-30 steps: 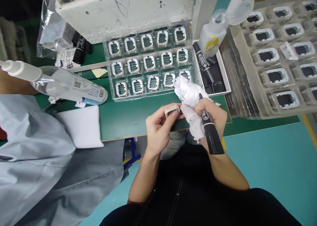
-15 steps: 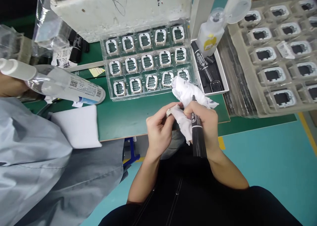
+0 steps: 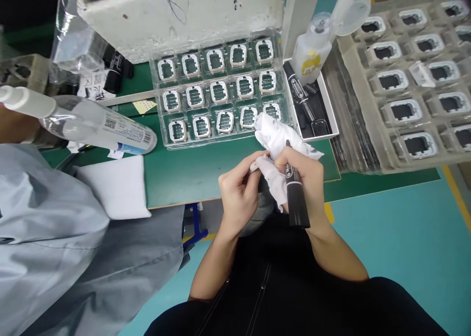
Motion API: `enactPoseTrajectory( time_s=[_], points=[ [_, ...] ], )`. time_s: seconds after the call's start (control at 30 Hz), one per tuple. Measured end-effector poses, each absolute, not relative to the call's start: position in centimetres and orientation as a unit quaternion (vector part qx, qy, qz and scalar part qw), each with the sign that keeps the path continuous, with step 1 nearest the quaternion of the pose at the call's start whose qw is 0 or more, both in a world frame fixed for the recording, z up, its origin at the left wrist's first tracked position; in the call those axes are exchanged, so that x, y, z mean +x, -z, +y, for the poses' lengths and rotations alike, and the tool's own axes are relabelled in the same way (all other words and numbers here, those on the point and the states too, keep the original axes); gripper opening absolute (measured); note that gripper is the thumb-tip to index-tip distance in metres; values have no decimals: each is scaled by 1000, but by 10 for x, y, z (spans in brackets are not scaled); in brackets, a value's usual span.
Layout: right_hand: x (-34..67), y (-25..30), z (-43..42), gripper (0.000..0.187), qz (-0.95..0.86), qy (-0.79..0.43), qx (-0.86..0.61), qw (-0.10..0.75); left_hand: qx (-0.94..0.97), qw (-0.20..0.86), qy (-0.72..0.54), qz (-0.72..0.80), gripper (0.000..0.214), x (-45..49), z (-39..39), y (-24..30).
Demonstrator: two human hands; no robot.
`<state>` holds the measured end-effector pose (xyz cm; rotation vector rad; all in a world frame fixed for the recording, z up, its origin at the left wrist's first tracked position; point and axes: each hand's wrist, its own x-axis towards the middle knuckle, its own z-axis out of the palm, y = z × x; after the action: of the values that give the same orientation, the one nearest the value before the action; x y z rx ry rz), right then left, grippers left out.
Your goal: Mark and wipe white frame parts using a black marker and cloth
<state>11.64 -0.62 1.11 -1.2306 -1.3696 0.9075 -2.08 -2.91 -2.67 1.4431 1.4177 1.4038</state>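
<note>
My right hand [image 3: 307, 179] is closed round a black marker pen [image 3: 297, 198] and a white cloth [image 3: 274, 176] together. The pen slants, with its thick dark end towards my body. My left hand [image 3: 239, 191] pinches a small pale part [image 3: 253, 166], mostly covered by fingers, and the cloth touches it. Another crumpled white cloth [image 3: 274, 132], dotted with dark smudges, lies just beyond my hands over the corner of a clear plastic tray [image 3: 217, 141]. White rounded frames [image 3: 225, 122] sit in the tray's pockets.
A white box [image 3: 333, 125] at the right holds markers and a squeeze bottle [image 3: 312, 56]. Stacked trays of frames [image 3: 390, 165] stand further right. On the left are a spray bottle [image 3: 99, 125], a folded white cloth [image 3: 117, 189] and a co-worker's grey sleeve [image 3: 47, 218].
The cloth in my right hand has shifted slightly right, off the small part, showing more of its edge. The marker's thick end has swung a little right. Both hands stay nearly in place.
</note>
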Motion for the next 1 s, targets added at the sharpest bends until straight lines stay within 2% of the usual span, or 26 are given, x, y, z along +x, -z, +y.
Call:
enactPoseTrajectory(
  time_s=[0.13,0.3,1.0],
  points=[
    [115,-12,-9,50,-564,-368,-519,526,552,332,-538,543,25,-20,-29,27],
    [112,-7,-11,36,-568,-374,-498,538,547,331,-539,549,25,-20,-29,28],
    [109,0,-10,34,-580,-347,-494,547,544,325,-523,570,28,-18,-28,25]
  ],
)
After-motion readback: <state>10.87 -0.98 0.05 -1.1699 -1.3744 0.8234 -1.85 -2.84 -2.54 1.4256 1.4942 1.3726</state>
